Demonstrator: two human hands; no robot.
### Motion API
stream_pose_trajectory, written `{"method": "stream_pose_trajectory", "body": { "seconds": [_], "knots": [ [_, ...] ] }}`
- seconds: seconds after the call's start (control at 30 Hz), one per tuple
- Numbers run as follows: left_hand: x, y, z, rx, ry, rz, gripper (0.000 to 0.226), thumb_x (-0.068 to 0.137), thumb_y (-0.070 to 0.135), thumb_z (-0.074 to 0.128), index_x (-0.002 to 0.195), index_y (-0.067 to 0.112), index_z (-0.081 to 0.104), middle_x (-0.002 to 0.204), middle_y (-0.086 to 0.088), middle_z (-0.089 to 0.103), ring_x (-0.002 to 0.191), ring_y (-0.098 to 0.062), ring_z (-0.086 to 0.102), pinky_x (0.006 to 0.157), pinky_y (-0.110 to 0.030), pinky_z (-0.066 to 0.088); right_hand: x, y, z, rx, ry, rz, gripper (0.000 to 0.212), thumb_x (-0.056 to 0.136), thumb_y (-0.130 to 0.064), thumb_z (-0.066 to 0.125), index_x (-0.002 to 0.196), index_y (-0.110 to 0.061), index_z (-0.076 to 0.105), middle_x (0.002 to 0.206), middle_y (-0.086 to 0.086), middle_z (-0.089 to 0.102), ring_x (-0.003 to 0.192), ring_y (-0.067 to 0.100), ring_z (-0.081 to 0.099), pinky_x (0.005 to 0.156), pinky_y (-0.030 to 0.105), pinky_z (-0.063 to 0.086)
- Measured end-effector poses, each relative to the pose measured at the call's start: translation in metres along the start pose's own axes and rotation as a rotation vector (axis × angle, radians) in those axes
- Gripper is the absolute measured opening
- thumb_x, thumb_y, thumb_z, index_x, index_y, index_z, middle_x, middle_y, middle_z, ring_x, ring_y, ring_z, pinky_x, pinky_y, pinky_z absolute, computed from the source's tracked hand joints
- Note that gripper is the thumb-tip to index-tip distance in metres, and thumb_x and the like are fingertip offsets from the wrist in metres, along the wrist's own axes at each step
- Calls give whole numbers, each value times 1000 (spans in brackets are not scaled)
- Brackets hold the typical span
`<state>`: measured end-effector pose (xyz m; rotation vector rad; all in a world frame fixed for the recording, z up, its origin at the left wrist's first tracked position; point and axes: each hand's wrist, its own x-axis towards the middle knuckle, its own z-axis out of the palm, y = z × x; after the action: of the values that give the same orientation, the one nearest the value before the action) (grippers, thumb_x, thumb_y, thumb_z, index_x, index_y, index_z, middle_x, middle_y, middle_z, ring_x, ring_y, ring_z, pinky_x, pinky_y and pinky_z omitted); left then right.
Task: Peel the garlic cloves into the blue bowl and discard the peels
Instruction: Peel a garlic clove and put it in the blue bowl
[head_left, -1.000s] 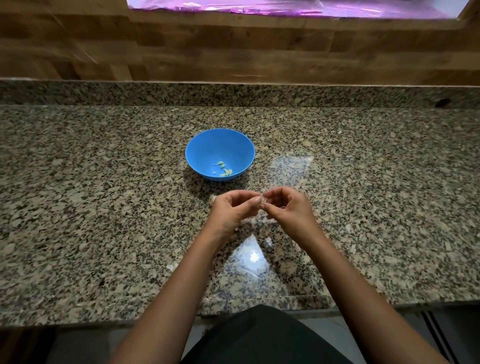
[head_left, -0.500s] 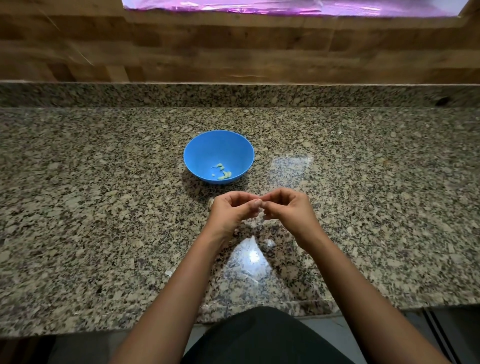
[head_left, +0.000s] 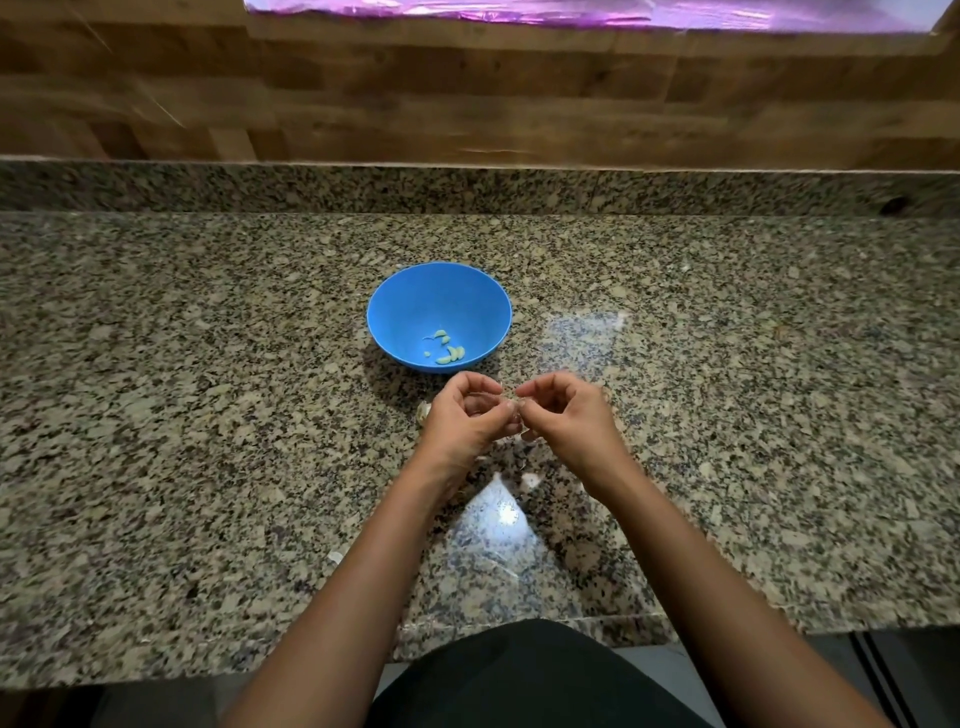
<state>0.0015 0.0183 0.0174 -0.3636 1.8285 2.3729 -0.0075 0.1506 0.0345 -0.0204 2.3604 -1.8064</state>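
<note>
Granite counter (head_left: 208, 415), wood-look wall (head_left: 467, 93), blue bowl (head_left: 415, 296)

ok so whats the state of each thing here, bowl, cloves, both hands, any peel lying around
blue bowl: upright on the counter, beyond the hands
peeled cloves: a few lying in the bowl's bottom
left hand: fingers curled, pinching a small clove
right hand: fingers curled, pinching at the same clove
garlic clove: between the fingertips, mostly hidden
peel scraps: loose on the granite counter
</note>
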Motion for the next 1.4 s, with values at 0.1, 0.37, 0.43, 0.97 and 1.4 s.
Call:
{"method": "stream_pose_trajectory", "body": {
  "seconds": [0.1,0.37,0.43,0.97,1.4],
  "knots": [
    [0,-2,-2,189,-12,79,23,83,-5,63,86,14,50,79,-7,58,72,-17,62,75,-33,56,-1,2,2,-60,1,-23,9,84,-5,63,91,-10,66,83,10,68,78,22,67,74,35,58],
    [-4,-3,-2,307,-35,109,21,82,0,65,83,16,52,80,-2,58,73,-12,56,69,-24,51,-1,2,0,-186,27,-21,7,85,-6,60,88,-10,66,84,12,66,70,17,60,65,33,54],
    [-3,-2,-5,310,-51,126,22,82,0,66,84,17,53,82,-2,59,75,-12,57,70,-26,50,-1,1,-3,-135,9,27,9,88,-4,56,90,-7,65,90,13,66,69,13,61,67,30,56],
    [-4,-3,-5,732,-8,444,21,81,7,68,82,14,48,84,-4,66,74,-12,64,69,-22,54,-5,4,-2,-55,-64,114,12,89,-13,61,86,-3,67,82,10,69,68,15,68,78,48,56],
    [-2,-2,-10,536,-123,326,18,80,9,72,85,17,57,87,-3,67,83,-8,64,74,-17,53,-3,6,-10,-89,-29,67,8,84,-10,65,76,-9,67,71,9,65,67,19,61,75,53,54]
  ]
}}
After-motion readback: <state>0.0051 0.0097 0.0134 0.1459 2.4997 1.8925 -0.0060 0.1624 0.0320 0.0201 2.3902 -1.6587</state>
